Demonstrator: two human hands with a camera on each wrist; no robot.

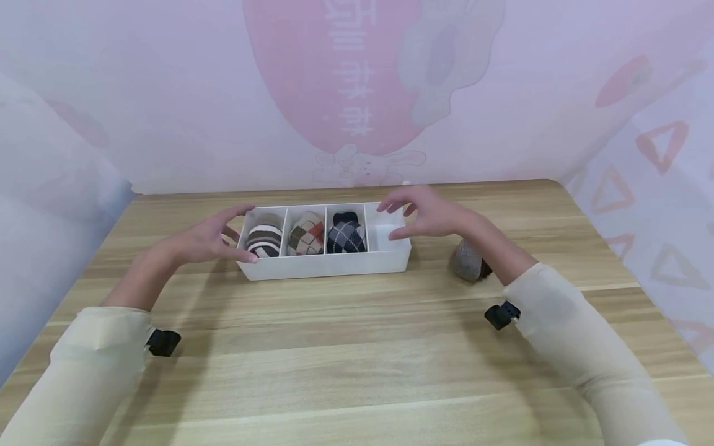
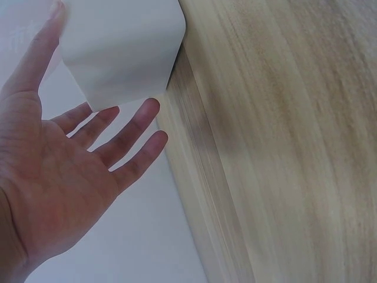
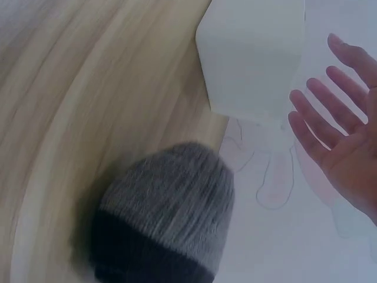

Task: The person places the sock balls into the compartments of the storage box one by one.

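Both hands flank the white box (image 1: 329,263); grey sock (image 1: 467,261) beside.

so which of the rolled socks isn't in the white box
The grey sock roll with the dark cuff, lying on the table right of the white box, under the right hand's wrist. The striped, tan argyle and dark argyle rolls each sit in a compartment.
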